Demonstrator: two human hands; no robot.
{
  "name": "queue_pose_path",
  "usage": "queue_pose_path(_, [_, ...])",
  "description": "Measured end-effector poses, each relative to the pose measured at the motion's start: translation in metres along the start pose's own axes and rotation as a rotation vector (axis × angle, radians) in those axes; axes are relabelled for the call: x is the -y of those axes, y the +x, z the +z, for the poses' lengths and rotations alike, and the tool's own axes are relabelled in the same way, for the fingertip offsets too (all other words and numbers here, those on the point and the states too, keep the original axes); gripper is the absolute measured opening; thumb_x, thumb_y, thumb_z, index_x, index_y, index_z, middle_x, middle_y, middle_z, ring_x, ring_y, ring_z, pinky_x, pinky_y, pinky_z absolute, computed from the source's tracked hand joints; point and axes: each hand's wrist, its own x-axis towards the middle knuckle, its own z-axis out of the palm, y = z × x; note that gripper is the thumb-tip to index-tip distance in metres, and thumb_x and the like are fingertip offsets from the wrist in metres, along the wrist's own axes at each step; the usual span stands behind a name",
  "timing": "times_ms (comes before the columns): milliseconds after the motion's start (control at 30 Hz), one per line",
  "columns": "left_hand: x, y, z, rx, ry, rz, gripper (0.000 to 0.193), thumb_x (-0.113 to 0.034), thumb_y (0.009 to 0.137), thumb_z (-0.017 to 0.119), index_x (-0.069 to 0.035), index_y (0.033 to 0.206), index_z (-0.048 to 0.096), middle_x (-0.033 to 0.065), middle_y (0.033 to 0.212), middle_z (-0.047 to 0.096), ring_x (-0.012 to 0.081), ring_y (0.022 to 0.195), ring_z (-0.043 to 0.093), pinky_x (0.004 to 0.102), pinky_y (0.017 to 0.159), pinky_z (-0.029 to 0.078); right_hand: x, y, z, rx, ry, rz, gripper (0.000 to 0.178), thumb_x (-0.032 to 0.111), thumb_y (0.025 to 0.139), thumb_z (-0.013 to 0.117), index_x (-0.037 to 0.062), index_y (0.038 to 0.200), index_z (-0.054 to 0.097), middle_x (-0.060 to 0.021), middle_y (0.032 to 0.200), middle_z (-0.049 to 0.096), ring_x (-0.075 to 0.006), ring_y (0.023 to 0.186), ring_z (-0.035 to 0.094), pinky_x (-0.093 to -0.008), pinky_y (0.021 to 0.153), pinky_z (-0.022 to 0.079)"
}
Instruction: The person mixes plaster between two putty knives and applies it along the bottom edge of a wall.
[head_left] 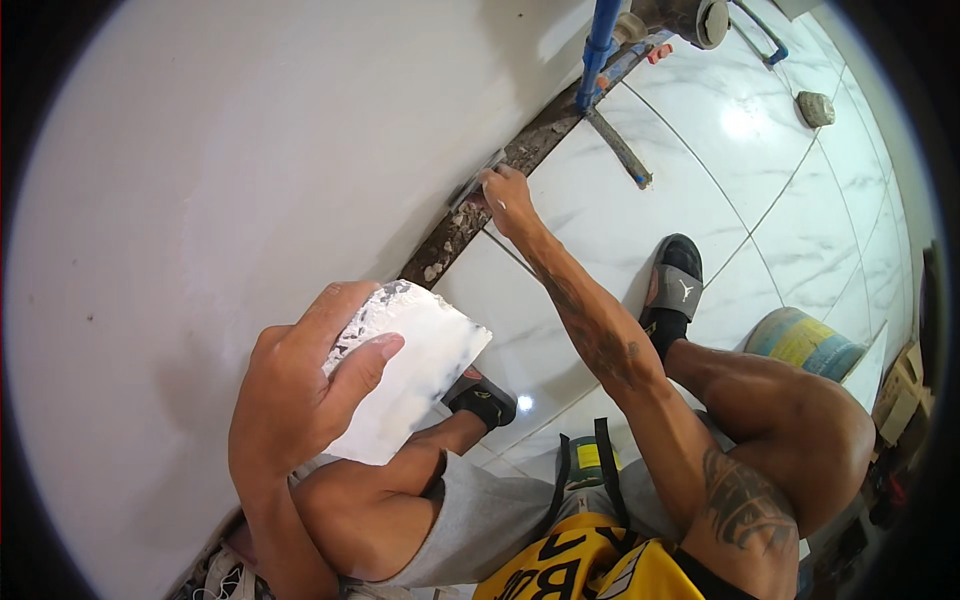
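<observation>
My left hand (305,390) grips a flat white piece of board (405,385), with the thumb lying across its face. Rough white paste or plaster with dark specks clings to the board's upper edge near my fingers. Farther off, at the foot of the wall, my right hand (507,195) is closed on a thin, flat grey blade (472,188). It lies along the wall just above a rubble-filled gap (438,248) between wall and floor. The blade's handle, if it has one, is hidden by my fingers.
A blue pipe (598,50) rises by the wall, near a grey drain fitting (705,22). A short dirty strip (620,148) and a lump of concrete (815,108) lie on the marbled tile floor (690,180). A bucket (805,343) stands right of my knee.
</observation>
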Motion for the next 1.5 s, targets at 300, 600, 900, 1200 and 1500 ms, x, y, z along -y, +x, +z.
queue_pose_path(300, [0.000,-0.007,0.001,-0.019,0.000,0.017,0.026,-0.006,0.084,0.061,0.001,0.109,0.058,0.0068,0.071,0.065,0.0110,0.061,0.057,0.0247,0.059,0.045,0.043,-0.031,0.022,0.028,-0.049,-0.048,0.021,0.009,0.085,0.051,-0.0096,0.094,0.054,-0.0127,0.088,0.055,-0.0238,0.074,0.061,-0.0365,0.074,0.055])
queue_pose_path(600, [-0.007,-0.005,0.000,0.007,0.021,-0.009,0.026,-0.007,0.083,0.063,0.001,0.108,0.059,0.0111,0.078,0.066,0.0185,0.064,0.063,0.0283,0.061,0.048,0.084,-0.073,0.047,-0.055,-0.018,-0.192,0.024,0.014,0.079,0.049,-0.0089,0.081,0.054,-0.0089,0.066,0.052,-0.0161,0.057,0.048,-0.0321,0.053,0.043])
queue_pose_path(900, [-0.019,-0.003,0.005,0.043,0.043,-0.059,0.027,-0.007,0.082,0.064,0.000,0.107,0.060,0.0139,0.082,0.067,0.0248,0.065,0.066,0.0311,0.060,0.050,0.059,-0.104,-0.015,-0.203,0.135,-0.087,0.014,0.009,0.086,0.053,-0.0022,0.091,0.058,0.0017,0.068,0.049,-0.0069,0.055,0.040,-0.0267,0.048,0.035])
queue_pose_path(1200, [-0.021,0.002,0.013,0.011,0.040,-0.077,0.028,-0.008,0.082,0.065,0.001,0.108,0.059,0.0131,0.075,0.067,0.0206,0.063,0.065,0.0297,0.061,0.050,-0.012,-0.032,-0.030,-0.268,-0.202,-0.052,0.022,0.012,0.084,0.050,-0.0074,0.091,0.057,-0.0081,0.068,0.055,-0.0136,0.061,0.049,-0.0317,0.054,0.041])
queue_pose_path(1500, [-0.017,0.004,0.012,-0.013,0.026,-0.078,0.028,-0.009,0.083,0.064,0.002,0.108,0.059,0.0125,0.076,0.067,0.0193,0.064,0.065,0.0294,0.062,0.050,-0.013,-0.023,-0.009,-0.249,-0.199,-0.083,0.026,0.011,0.081,0.047,-0.0074,0.095,0.058,-0.0197,0.084,0.064,-0.0294,0.080,0.060,-0.0385,0.078,0.046])
